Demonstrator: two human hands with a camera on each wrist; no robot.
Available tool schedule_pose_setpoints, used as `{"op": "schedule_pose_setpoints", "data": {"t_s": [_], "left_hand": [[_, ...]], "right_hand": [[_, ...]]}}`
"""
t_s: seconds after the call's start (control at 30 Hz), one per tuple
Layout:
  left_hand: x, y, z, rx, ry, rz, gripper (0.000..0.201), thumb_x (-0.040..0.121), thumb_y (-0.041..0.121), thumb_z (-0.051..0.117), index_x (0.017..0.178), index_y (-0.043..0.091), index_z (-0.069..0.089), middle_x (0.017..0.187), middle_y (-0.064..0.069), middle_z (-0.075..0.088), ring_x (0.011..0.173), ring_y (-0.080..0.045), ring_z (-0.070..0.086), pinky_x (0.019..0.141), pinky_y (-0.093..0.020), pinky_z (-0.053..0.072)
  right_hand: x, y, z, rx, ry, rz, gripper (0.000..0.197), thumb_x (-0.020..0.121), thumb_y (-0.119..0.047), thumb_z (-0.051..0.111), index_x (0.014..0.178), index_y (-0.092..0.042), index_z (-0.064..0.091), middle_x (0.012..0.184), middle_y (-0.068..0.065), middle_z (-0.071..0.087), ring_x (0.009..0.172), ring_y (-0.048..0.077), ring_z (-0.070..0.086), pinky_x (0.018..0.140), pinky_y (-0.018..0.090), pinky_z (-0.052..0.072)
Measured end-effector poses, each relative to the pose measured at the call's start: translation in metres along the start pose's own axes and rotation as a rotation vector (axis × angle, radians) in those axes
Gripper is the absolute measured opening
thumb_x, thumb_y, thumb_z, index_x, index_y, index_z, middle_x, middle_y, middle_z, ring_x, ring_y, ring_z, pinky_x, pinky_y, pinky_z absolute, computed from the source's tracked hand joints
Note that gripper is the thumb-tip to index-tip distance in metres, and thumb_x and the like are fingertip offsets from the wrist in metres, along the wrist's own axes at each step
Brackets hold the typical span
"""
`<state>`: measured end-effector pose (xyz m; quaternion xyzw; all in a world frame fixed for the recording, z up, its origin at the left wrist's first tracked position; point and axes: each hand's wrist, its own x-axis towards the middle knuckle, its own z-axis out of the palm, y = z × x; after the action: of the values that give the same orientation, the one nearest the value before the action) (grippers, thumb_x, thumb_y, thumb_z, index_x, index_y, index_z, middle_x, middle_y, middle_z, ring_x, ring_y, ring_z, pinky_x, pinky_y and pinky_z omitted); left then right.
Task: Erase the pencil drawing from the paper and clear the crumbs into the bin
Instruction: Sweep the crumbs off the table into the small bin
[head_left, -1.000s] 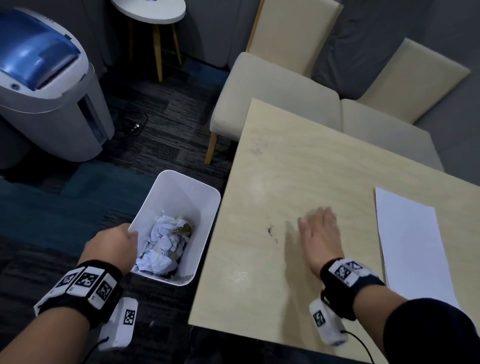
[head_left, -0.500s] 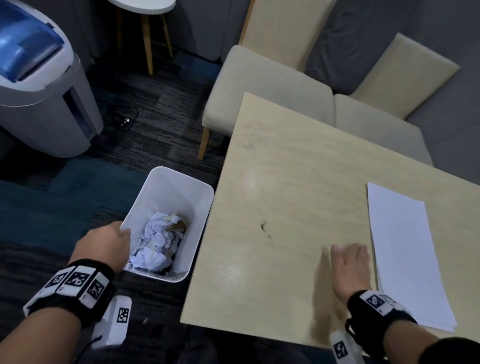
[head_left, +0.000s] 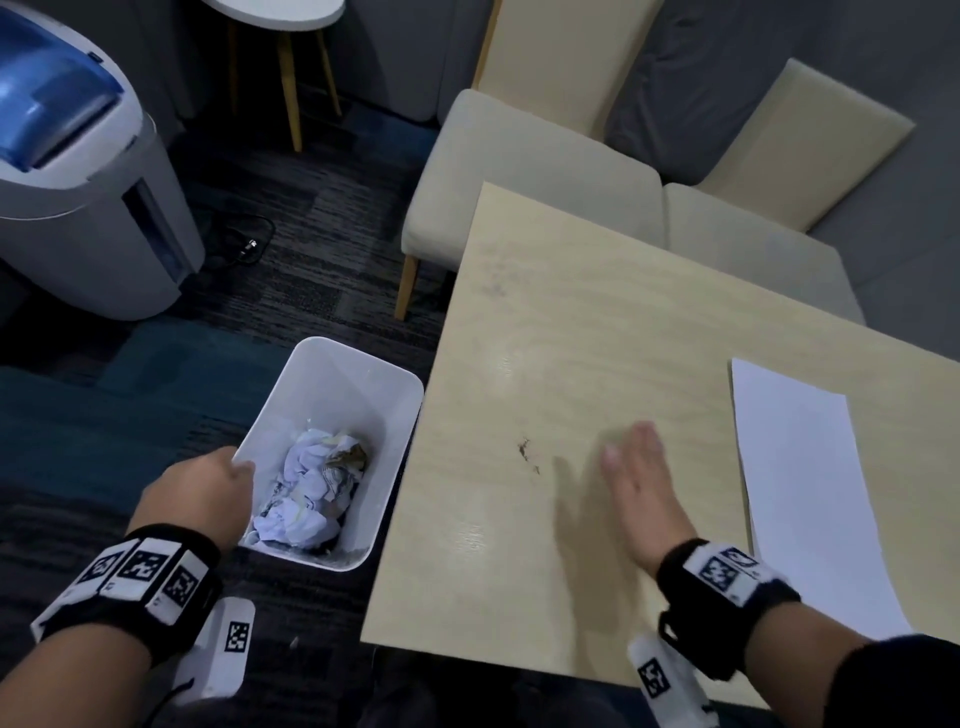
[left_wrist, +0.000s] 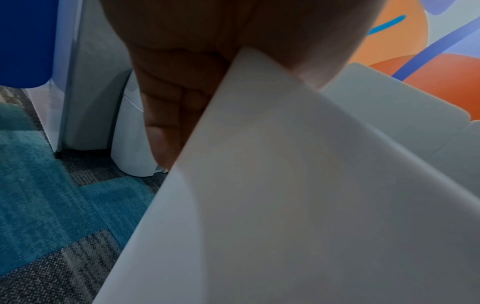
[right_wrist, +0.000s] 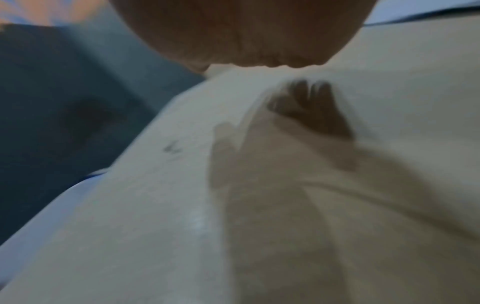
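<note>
A white bin with crumpled paper inside stands on the floor beside the table's left edge. My left hand grips its near-left rim, fingers curled round the wall. A small dark cluster of eraser crumbs lies on the light wooden table. My right hand lies flat and blurred just right of the crumbs, fingers straight, holding nothing. The white paper lies at the table's right side; no drawing shows on it. The right wrist view is blurred, showing the crumbs and the hand's shadow.
Two beige chairs stand behind the table. A grey and blue shredder-like machine sits on the carpet at far left, with a cable near it. A small round side table stands at the back.
My right hand swept back right toward the paper, then moved left again toward the crumbs. My left hand kept hold of the bin rim. The crumbs stayed in place.
</note>
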<state>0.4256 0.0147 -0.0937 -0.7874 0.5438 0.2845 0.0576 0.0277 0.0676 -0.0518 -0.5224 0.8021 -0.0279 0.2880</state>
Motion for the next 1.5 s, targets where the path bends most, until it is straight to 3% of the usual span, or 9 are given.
{"op": "schedule_pose_setpoints", "data": {"t_s": [0.1,0.17,0.27,0.43,0.67,0.8,0.97,1.2,1.5], "left_hand": [[-0.001,-0.001,-0.001,-0.006,-0.004,-0.005,0.028,0.098,0.023,0.035,0.085,0.014,0.057,0.070,-0.008,0.055,0.068,-0.029,0.053,0.068,-0.034,0.042],[-0.002,0.000,-0.001,-0.001,-0.006,0.002,0.029,0.098,0.023,0.034,0.086,0.013,0.058,0.069,-0.007,0.055,0.069,-0.029,0.054,0.068,-0.034,0.042],[-0.002,0.003,0.000,0.015,-0.002,0.014,0.030,0.099,0.023,0.034,0.090,0.011,0.060,0.067,-0.005,0.053,0.068,-0.028,0.052,0.068,-0.034,0.042],[-0.003,0.008,0.002,0.029,-0.008,0.032,0.030,0.100,0.022,0.034,0.090,0.012,0.060,0.066,-0.004,0.051,0.069,-0.028,0.052,0.069,-0.034,0.041],[-0.001,0.002,0.004,0.014,0.002,0.035,0.028,0.100,0.024,0.033,0.084,0.015,0.054,0.066,-0.003,0.050,0.070,-0.028,0.053,0.068,-0.034,0.041],[0.002,0.004,0.006,0.022,-0.001,0.030,0.029,0.100,0.025,0.034,0.089,0.014,0.059,0.069,-0.005,0.051,0.073,-0.030,0.053,0.070,-0.033,0.041],[0.001,0.005,0.005,0.015,0.002,0.039,0.030,0.100,0.024,0.035,0.093,0.012,0.062,0.067,-0.004,0.050,0.075,-0.031,0.054,0.070,-0.033,0.041],[0.002,0.001,0.005,0.001,0.012,0.035,0.030,0.100,0.023,0.036,0.095,0.010,0.063,0.072,-0.007,0.053,0.076,-0.033,0.055,0.071,-0.034,0.041],[0.003,0.004,0.009,0.025,0.011,0.042,0.027,0.099,0.020,0.035,0.082,0.013,0.055,0.069,-0.006,0.052,0.075,-0.032,0.055,0.070,-0.034,0.041]], "right_hand": [[0.011,0.039,0.012,-0.105,0.008,0.198,0.120,0.072,-0.088,-0.013,0.152,-0.005,0.022,0.162,0.015,0.015,0.150,0.025,0.005,0.124,0.043,0.006],[0.010,0.022,0.031,-0.166,0.027,0.218,0.094,0.091,-0.073,0.000,0.156,-0.006,0.010,0.165,0.013,0.001,0.152,0.029,-0.004,0.123,0.048,0.004],[0.003,-0.041,0.052,-0.162,-0.026,0.080,0.076,0.101,-0.056,0.012,0.157,-0.011,-0.012,0.163,0.006,-0.025,0.149,0.024,-0.025,0.122,0.047,-0.011],[-0.009,-0.083,0.058,-0.049,-0.119,-0.302,0.072,0.101,-0.057,0.012,0.157,-0.019,-0.013,0.159,-0.007,-0.029,0.146,0.008,-0.030,0.122,0.032,-0.013],[-0.013,-0.024,0.045,-0.111,-0.012,0.150,0.074,0.100,-0.056,0.006,0.155,-0.013,-0.017,0.163,0.006,-0.026,0.148,0.018,-0.028,0.124,0.043,-0.008],[-0.009,-0.066,0.070,-0.217,-0.064,-0.083,0.075,0.098,-0.058,0.004,0.154,-0.014,-0.021,0.157,0.005,-0.035,0.145,0.021,-0.035,0.122,0.044,-0.014],[-0.007,-0.091,0.057,-0.080,-0.128,-0.378,0.071,0.102,-0.057,0.011,0.156,-0.020,-0.015,0.158,-0.007,-0.030,0.146,0.006,-0.030,0.123,0.032,-0.012],[-0.012,-0.040,0.056,-0.198,-0.039,0.026,0.074,0.099,-0.057,0.003,0.153,-0.013,-0.022,0.160,0.006,-0.032,0.145,0.019,-0.033,0.124,0.043,-0.010],[0.007,-0.118,0.066,-0.065,-0.146,-0.434,0.071,0.103,-0.053,0.016,0.157,-0.015,-0.010,0.163,-0.002,-0.023,0.148,0.010,-0.025,0.124,0.033,-0.009]]}}
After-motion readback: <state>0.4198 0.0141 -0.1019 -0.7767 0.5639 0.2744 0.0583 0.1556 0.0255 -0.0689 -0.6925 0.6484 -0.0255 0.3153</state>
